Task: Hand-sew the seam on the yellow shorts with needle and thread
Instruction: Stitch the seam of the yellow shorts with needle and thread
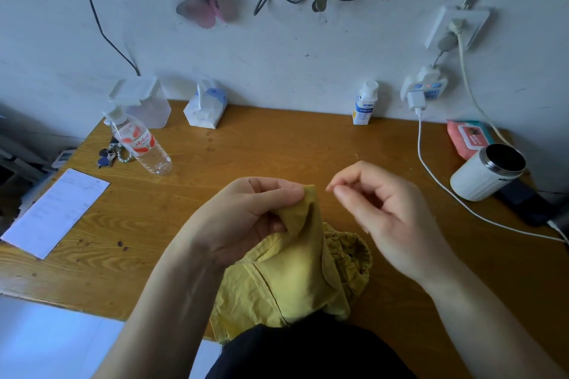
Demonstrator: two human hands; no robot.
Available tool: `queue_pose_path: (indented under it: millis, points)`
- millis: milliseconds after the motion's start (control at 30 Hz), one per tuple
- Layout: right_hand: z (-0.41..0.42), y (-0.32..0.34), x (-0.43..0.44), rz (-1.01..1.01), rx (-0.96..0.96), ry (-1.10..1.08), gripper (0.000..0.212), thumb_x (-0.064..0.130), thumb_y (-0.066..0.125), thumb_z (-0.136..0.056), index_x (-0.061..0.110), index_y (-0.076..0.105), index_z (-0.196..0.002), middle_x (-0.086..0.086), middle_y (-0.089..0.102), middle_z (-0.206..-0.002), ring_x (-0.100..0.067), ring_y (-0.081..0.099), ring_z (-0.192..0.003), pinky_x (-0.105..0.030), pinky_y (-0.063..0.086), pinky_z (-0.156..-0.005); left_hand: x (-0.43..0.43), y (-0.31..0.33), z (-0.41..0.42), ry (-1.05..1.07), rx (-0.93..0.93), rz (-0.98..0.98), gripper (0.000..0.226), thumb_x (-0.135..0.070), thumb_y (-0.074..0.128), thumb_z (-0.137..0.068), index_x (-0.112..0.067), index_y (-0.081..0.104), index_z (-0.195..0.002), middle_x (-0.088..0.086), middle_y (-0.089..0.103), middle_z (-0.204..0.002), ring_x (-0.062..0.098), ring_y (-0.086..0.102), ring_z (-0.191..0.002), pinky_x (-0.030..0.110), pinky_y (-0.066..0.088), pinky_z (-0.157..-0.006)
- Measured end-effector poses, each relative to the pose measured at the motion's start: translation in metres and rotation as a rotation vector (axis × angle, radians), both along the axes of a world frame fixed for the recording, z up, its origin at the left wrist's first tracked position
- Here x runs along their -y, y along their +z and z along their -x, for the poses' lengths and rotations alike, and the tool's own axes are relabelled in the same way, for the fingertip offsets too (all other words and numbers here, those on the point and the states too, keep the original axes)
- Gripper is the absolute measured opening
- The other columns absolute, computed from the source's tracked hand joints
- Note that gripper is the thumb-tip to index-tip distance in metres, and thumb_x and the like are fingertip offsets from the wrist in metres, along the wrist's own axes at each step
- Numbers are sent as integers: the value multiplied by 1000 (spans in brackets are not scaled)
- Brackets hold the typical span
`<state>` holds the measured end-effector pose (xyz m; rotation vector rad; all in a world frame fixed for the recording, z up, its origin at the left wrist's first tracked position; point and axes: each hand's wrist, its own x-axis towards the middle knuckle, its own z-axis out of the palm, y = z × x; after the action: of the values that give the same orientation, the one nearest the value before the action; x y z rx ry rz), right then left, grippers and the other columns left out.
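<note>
The yellow shorts [289, 274] lie bunched on the wooden table [277, 144] at its near edge, partly over my lap. My left hand [246, 212] pinches a raised fold of the fabric between thumb and fingers, holding its tip up. My right hand [378, 203] is just to the right of that tip, thumb and forefinger pressed together in a pinch. The needle and thread are too thin to make out between those fingertips. A small gap separates the right fingertips from the fabric.
A water bottle [141, 144] lies beside keys [107, 157] at the left, with a paper sheet [55, 212] nearer. A tissue pack [204, 108] and a small white bottle [365, 106] stand by the wall. A white cup [486, 172], wipes [468, 138] and a charging cable [431, 169] are at the right.
</note>
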<state>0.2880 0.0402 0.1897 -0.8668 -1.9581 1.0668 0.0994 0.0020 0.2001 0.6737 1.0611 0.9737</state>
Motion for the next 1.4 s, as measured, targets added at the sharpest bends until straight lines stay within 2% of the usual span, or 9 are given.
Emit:
queue_pose_path:
  millis: [300, 800, 933, 1033, 1100, 1167, 1233, 1333, 1400]
  points:
    - [1, 10, 6, -141, 123, 66, 12, 16, 55, -90, 15, 62, -81, 9, 48, -55, -7, 45, -50, -13, 33, -47, 4, 5, -2, -42, -6, -4, 11, -9, 63, -67, -4, 73, -69, 5, 65, -61, 7, 56, -50, 14, 44, -45]
    - [-1, 11, 2, -142, 207, 80, 13, 11, 60, -90, 16, 64, -79, 6, 49, -51, -15, 48, -49, -15, 33, -45, 4, 5, -2, -30, -73, -28, 13, -13, 67, -64, -6, 75, -70, 5, 66, -64, 8, 57, -53, 15, 45, -47]
    - [-3, 8, -2, -48, 239, 67, 15, 15, 59, -90, 23, 66, -101, 10, 46, -51, -10, 45, -48, -14, 34, -49, 4, 5, -3, 3, -140, -44, 18, -12, 67, -63, 0, 72, -76, 6, 65, -63, 7, 55, -50, 15, 42, -43]
    - [-5, 8, -5, 100, 270, 142, 29, 19, 57, -92, 33, 63, -117, 15, 60, -63, -8, 58, -61, -20, 46, -63, 4, 6, -4, 0, -199, -61, 13, -13, 68, -63, -5, 74, -72, 4, 65, -61, 5, 54, -49, 14, 41, -43]
    - [-5, 10, -4, 176, 255, 188, 26, 21, 56, -93, 35, 66, -112, 12, 73, -86, -13, 68, -82, -37, 54, -78, 4, 8, -5, -24, -249, -80, 8, -8, 68, -69, -10, 76, -69, 2, 66, -60, 4, 53, -49, 14, 41, -44]
    - [-4, 11, -3, 166, 247, 188, 20, 23, 55, -93, 34, 69, -102, 2, 73, -83, -28, 67, -79, -50, 51, -73, 5, 8, -5, -34, -314, -100, 20, -2, 65, -78, -15, 77, -67, 0, 66, -60, 4, 52, -50, 14, 42, -46]
    - [-4, 10, -3, 122, 251, 170, 16, 23, 55, -93, 31, 69, -96, 0, 68, -71, -31, 62, -67, -45, 50, -62, 5, 8, -6, -32, -371, -118, 23, -5, 65, -80, -19, 77, -66, -2, 66, -60, 4, 52, -51, 14, 42, -47]
    - [-4, 7, -2, 45, 261, 114, 12, 18, 58, -91, 25, 67, -87, 7, 57, -56, -15, 49, -48, -24, 37, -47, 6, 7, -9, -9, -483, -141, 19, -12, 68, -77, -24, 76, -65, -5, 66, -60, 5, 50, -53, 15, 43, -49]
    - [-4, 6, -2, -3, 287, 80, 11, 15, 58, -91, 21, 67, -87, 7, 52, -52, -12, 46, -45, -20, 34, -45, 5, 7, -12, 20, -542, -151, 17, -16, 69, -75, -26, 75, -64, -7, 63, -56, 3, 49, -50, 14, 42, -49]
